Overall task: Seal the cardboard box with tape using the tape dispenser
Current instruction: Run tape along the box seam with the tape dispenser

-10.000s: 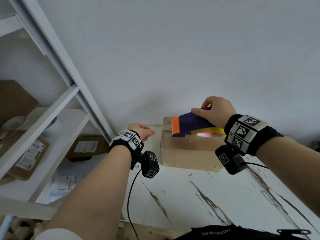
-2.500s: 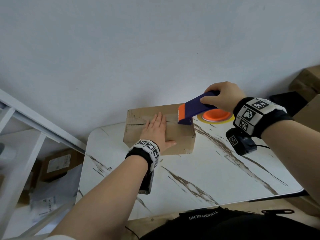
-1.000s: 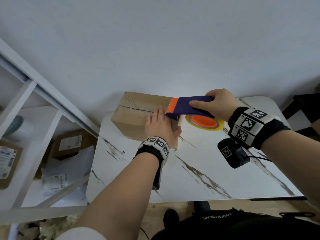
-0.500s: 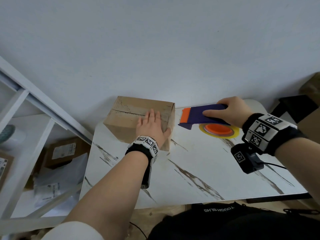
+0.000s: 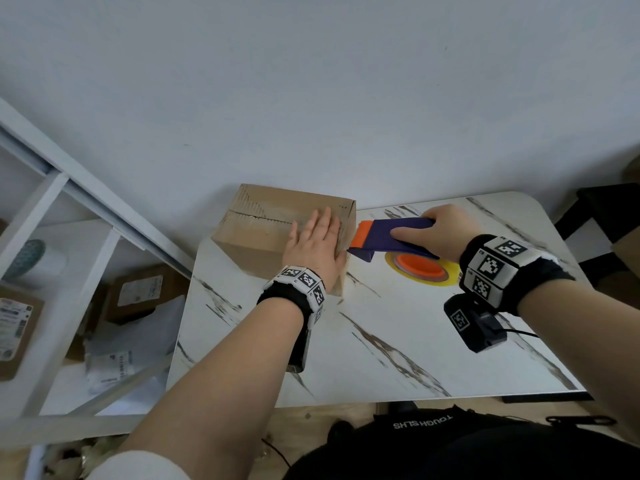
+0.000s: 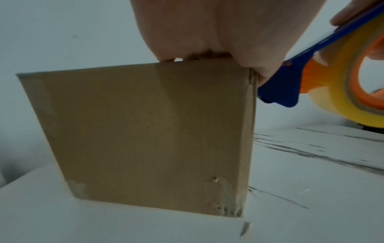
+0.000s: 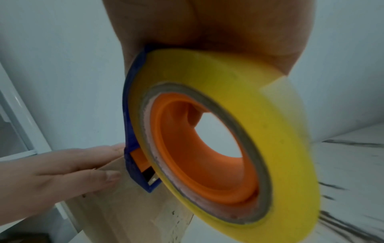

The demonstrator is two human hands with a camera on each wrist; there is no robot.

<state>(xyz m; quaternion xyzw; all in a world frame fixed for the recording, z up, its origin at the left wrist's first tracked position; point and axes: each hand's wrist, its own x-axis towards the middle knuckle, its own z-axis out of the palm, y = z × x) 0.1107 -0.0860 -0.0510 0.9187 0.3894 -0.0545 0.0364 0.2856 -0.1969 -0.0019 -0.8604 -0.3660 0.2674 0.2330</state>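
Tape dispenser (image 5: 391, 237): ten seconds earlier it lay over the top of the box; since then it travelled along the top seam to the box's right end, came off half a second ago, and now its orange nose met the right end face just beneath the top edge.
Right hand (image 5: 440, 233): moved rightward with the dispenser, then back in.
Left hand (image 5: 317, 247): went from hovering beside the box (image 5: 263, 251) to pressing flat on its top.

Setting: small parcel-packing or stockroom corner. White shelving unit (image 5: 52, 258) at left holds labelled brown parcels (image 5: 138, 296) and plastic mailer bags (image 5: 110, 362). White marble-pattern bench (image 5: 398, 341) set against plain wall (image 5: 311, 98). More cardboard at far right edge.
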